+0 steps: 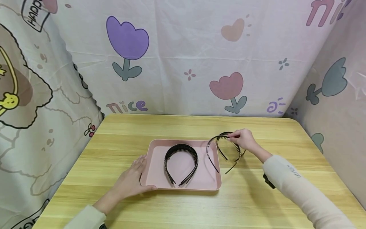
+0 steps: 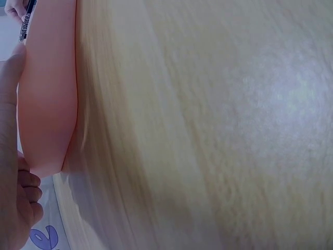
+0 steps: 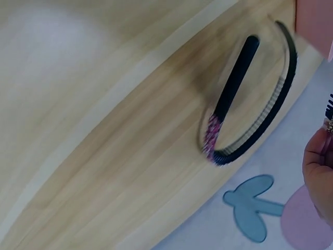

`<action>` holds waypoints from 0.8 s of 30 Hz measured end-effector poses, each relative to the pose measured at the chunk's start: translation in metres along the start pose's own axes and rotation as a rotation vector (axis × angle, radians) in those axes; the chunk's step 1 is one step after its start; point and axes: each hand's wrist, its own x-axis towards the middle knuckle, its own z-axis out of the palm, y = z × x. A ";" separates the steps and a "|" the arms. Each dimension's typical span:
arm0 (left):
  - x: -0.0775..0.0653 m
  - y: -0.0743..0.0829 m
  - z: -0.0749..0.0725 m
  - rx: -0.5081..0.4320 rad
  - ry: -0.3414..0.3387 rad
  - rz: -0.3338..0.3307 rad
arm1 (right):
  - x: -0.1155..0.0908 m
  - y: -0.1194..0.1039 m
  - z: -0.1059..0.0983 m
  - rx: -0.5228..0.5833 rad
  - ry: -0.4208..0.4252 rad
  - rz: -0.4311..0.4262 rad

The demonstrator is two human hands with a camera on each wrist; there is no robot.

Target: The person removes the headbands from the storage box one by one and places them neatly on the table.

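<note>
The left hand (image 1: 132, 178) grips the left end of the pink tray (image 1: 154, 160). The right hand (image 1: 244, 140) pinches one headband (image 1: 207, 152) by its top, ends pointing near, by the tray's right edge. Black headbands (image 1: 181, 147) lie bunched inside. Another headband (image 3: 233, 83) sits on the desk (image 1: 271, 136), just beyond.

My bare left hand (image 1: 132, 178) lies spread, thumb wide! And my bare right hand (image 1: 245, 140) pinches, cream-sleeved right arm (image 1: 300, 190) outstretched!
</note>
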 end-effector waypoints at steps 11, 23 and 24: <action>0.000 0.001 -0.001 -0.001 -0.007 0.001 | -0.005 0.026 -0.024 -0.006 -0.010 0.060; 0.000 0.001 -0.002 -0.004 -0.002 0.005 | -0.010 0.052 -0.052 -0.039 -0.003 0.122; -0.001 0.001 -0.002 -0.003 -0.003 0.002 | -0.011 0.054 -0.054 -0.039 -0.006 0.133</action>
